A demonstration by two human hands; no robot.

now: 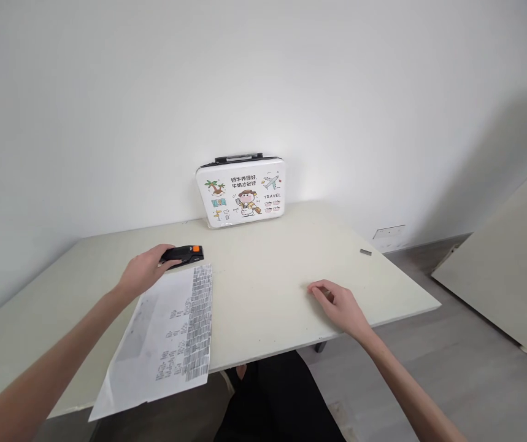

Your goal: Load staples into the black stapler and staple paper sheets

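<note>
My left hand (146,270) is closed around the rear end of a black stapler (184,254) with an orange patch on top. The stapler lies at the upper edge of some printed paper (162,334), whose near edge hangs past the table's front. Whether it is one sheet or more, I cannot tell. On the right, my right hand (339,306) rests on the table with its fingers curled and the thumb against the index finger. Nothing shows between those fingertips. Beyond that hand lies a small grey strip (365,252), which looks like a row of staples.
A white case (245,193) with cartoon prints and a black handle leans against the wall at the table's back. The pale table (263,276) ends at a right corner above a grey floor. A white panel (507,264) stands to the right.
</note>
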